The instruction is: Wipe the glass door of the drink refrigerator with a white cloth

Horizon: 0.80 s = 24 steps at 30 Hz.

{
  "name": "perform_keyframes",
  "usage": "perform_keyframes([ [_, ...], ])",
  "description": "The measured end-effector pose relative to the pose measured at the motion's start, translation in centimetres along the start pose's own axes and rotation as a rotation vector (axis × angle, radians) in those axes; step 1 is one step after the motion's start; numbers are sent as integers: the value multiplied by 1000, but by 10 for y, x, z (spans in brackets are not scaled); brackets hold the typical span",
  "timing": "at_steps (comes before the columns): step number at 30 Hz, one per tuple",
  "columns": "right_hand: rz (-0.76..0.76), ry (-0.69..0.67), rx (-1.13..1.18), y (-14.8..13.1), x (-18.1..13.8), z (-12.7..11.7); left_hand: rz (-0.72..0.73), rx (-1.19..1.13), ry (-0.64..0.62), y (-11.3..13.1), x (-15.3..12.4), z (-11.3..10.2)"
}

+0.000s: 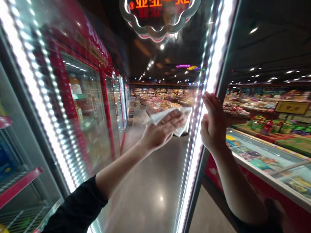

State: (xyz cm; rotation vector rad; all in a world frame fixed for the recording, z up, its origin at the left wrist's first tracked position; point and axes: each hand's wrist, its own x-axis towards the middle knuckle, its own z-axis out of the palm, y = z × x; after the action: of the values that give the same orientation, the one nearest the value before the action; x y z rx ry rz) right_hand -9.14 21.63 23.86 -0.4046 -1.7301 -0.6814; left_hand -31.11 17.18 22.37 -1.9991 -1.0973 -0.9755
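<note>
My left hand (158,132) presses a thin white cloth or paper wipe (160,116) flat against the inner side of a glass door (145,191). The wipe sticks out above the fingers and beyond their tips; motion blurs it a little. Bright light strips run along both sides of the door. At its right edge, my right hand (214,128) grips the lit door frame (187,195), thumb on the near side and fingertips at the edge. The far ends of its fingers are partly hidden. A scalloped sign with reversed orange characters (159,2) is at the door's top.
Refrigerator shelves with red front strips (15,191) are close at left. Red drink coolers (82,93) show through or reflect in the glass. Right of the door stands a chest freezer (266,164) with packaged goods; several produce displays (269,125) lie behind it.
</note>
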Motion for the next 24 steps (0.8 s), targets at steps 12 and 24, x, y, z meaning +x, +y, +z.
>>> perform_keyframes([
  [12, 69, -85, -76, -9, 0, -5, -1, -31, 45, 16, 75, -21],
  [24, -62, -140, 225, -29, -73, -3, 196, 172, -123, 64, -172, 89],
])
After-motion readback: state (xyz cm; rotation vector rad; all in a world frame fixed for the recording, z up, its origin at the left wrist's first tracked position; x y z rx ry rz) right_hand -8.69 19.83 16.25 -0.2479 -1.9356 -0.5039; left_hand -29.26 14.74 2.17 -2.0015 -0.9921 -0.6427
